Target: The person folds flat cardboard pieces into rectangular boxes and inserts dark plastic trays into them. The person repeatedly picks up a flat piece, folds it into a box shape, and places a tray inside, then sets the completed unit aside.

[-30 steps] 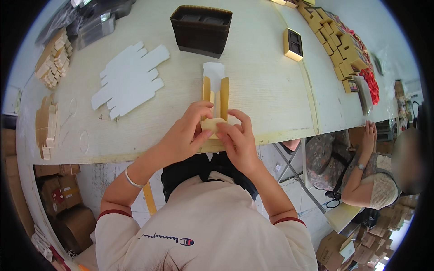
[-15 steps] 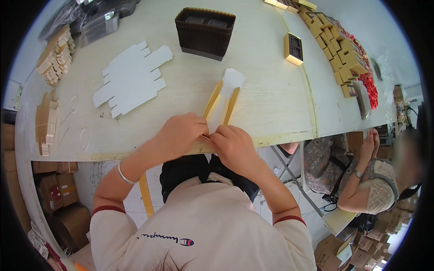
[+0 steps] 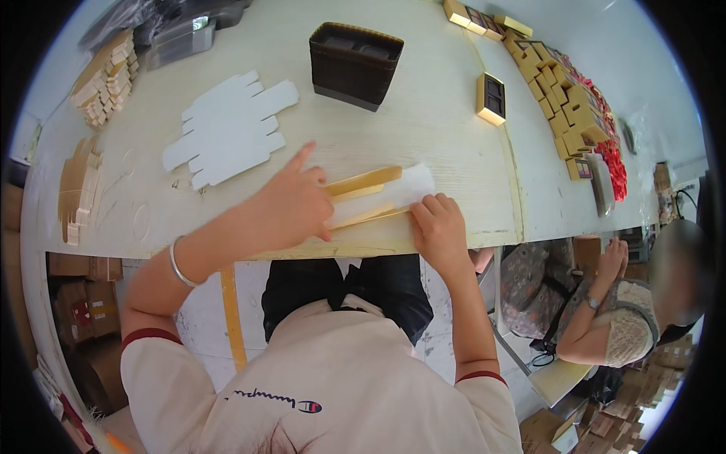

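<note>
A partly folded small carton (image 3: 368, 200), white inside with gold side walls raised, lies crosswise near the table's front edge, its white end flap to the right. My left hand (image 3: 295, 203) grips its left end between thumb and curled fingers, with the index finger stretched out away from me. At the near wall's right end, my right hand (image 3: 441, 227) has its fingers bent and pinches the gold edge. Left of the carton lies a stack of flat white carton blanks (image 3: 231, 129). The left end of the folded carton is hidden by my left hand.
A dark brown tub (image 3: 355, 66) holding black trays stands beyond the carton. One gold box with a black insert (image 3: 491, 98) sits at right, before piled gold boxes (image 3: 560, 98). Folded gold pieces (image 3: 79, 189) stand far left. A co-worker (image 3: 612, 310) sits at right.
The carton has turned from pointing away from me to lying crosswise. My hands have moved apart, the left to its left end and the right toward its right end.
</note>
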A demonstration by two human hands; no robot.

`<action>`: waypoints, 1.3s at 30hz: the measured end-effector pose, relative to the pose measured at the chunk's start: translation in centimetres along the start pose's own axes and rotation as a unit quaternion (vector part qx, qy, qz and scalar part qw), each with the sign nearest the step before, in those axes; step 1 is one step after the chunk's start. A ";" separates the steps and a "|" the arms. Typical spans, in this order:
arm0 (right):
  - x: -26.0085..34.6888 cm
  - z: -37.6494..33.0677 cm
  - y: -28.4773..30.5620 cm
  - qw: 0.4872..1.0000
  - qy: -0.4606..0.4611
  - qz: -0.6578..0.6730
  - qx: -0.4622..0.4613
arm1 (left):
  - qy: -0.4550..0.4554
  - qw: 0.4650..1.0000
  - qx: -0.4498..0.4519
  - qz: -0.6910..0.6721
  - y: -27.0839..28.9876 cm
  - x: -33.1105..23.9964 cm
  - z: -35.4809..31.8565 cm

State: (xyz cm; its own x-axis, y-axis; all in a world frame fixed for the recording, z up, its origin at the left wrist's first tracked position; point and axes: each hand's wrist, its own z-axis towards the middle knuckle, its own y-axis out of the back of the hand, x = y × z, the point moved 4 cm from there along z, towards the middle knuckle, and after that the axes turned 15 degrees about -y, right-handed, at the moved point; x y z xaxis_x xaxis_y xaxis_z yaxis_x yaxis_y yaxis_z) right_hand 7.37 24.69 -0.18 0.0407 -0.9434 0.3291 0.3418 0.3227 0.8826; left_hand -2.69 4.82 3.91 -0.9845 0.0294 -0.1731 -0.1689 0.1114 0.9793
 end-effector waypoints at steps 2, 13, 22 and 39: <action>1.1 -0.4 0.1 0.999 0.014 0.035 0.015 | 0.022 0.998 -0.017 0.048 0.7 0.3 -0.5; 4.7 0.9 1.2 0.986 0.091 0.135 0.019 | 0.070 0.954 -0.274 -0.100 -4.3 -2.8 -2.0; 5.0 1.8 -1.6 0.960 0.255 0.063 0.100 | 0.134 0.920 -0.353 0.100 -4.3 -4.6 -4.6; 6.1 4.4 -5.6 0.950 0.019 0.255 0.180 | 0.208 0.846 -0.424 -0.246 -6.0 -2.4 -2.1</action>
State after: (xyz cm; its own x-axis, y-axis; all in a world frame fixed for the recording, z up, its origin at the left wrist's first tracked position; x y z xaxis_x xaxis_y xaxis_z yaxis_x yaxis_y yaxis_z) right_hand 1.57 17.50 -1.65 0.1502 -0.6572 0.7386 -0.0752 0.7373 0.6713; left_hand 0.63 1.99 -1.30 -0.6868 -0.1852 -0.7028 -0.3631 -0.7503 0.5525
